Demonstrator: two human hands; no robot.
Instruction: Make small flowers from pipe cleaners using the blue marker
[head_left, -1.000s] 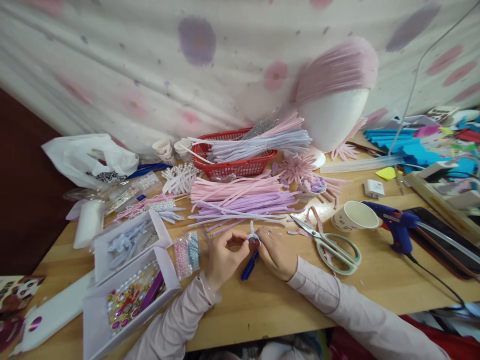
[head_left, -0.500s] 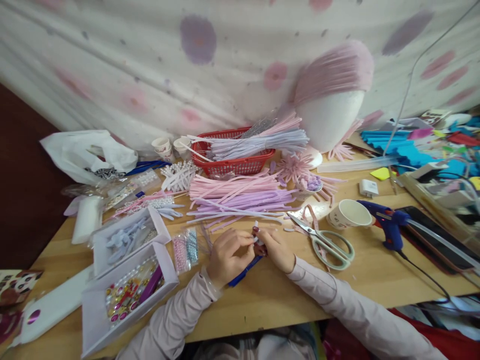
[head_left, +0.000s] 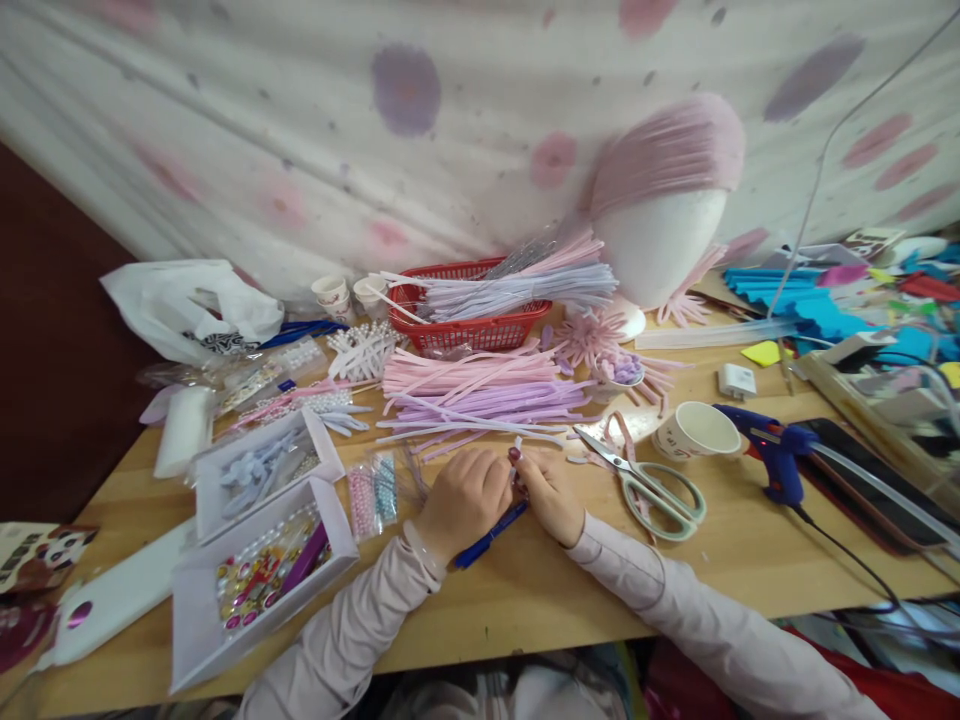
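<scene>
My left hand [head_left: 466, 500] and my right hand [head_left: 551, 497] meet above the front middle of the table. The right thumb and fingers pinch a short pale pipe cleaner [head_left: 519, 442], whose tip sticks up past the thumb. The left fingers are curled closed against the same piece, and most of it is hidden between the hands. Just below them a blue pen [head_left: 487, 540] lies on the table. Beyond the hands lie rows of pink pipe cleaners [head_left: 472, 375] and purple pipe cleaners [head_left: 487, 405]. Scissors [head_left: 652, 490] with pale green handles rest to the right.
Left are white boxes [head_left: 262, 590] of beads and bags of pearl beads [head_left: 363, 498]. A red basket [head_left: 480, 333] and a foam head [head_left: 664, 240] stand at the back. Right are a paper cup [head_left: 697, 432], a blue glue gun [head_left: 780, 450] and a phone [head_left: 862, 490].
My left hand has rolled over, its fingers now curled with the knuckles upward. The right hand stays nearly in place. The view has shifted slightly.
</scene>
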